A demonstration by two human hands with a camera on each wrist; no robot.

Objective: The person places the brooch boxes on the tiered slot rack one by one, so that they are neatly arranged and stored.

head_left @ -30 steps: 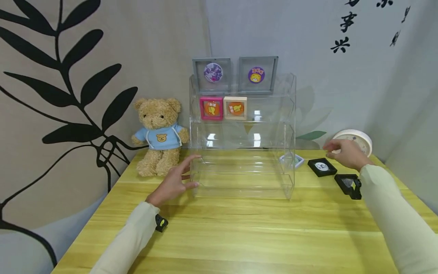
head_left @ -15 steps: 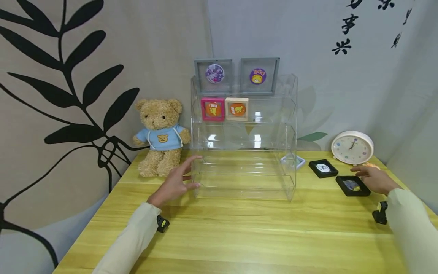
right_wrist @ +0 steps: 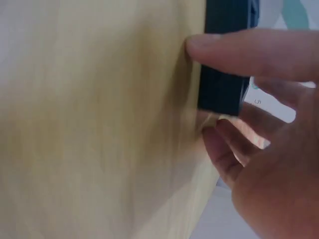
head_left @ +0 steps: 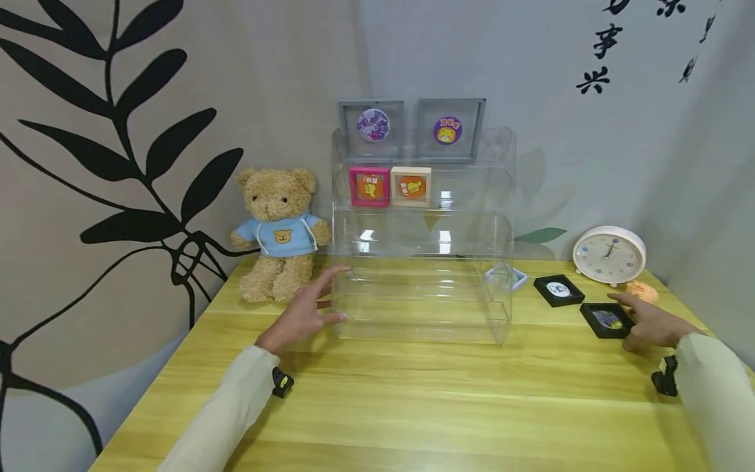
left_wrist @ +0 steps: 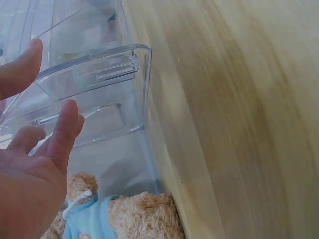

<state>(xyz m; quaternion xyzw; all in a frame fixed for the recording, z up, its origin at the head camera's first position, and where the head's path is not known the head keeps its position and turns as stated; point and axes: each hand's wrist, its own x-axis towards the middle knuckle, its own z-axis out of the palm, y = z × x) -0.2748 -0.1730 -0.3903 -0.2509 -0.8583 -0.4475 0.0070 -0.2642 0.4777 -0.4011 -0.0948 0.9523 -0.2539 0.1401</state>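
Note:
A clear acrylic tiered display stand [head_left: 421, 321] stands mid-table. My left hand [head_left: 301, 319] is at its left side, fingers spread, tips right at the clear edge; the left wrist view shows the fingers mostly straight beside the stand's wall [left_wrist: 104, 64]. At the right, my right hand [head_left: 651, 324] straddles the right end of a black square frame [head_left: 606, 320] with a printed insert, lying flat. Its thumb is against the frame's near side and its index finger along the far side. In the right wrist view the thumb [right_wrist: 229, 50] crosses the frame's dark edge [right_wrist: 222, 92].
Another black frame [head_left: 558, 290] and a pale frame [head_left: 518, 278] lie nearby. A round clock [head_left: 610, 254] and an orange item [head_left: 641, 292] stand behind the right hand. A teddy bear [head_left: 282, 236] sits left. Two grey frames and a pink frame [head_left: 369, 187] and beige frame [head_left: 411, 187] are on the stand.
My right hand has moved back from in front of the clock to the right and nearer, down to the black frame's right end. The left hand stays at the stand.

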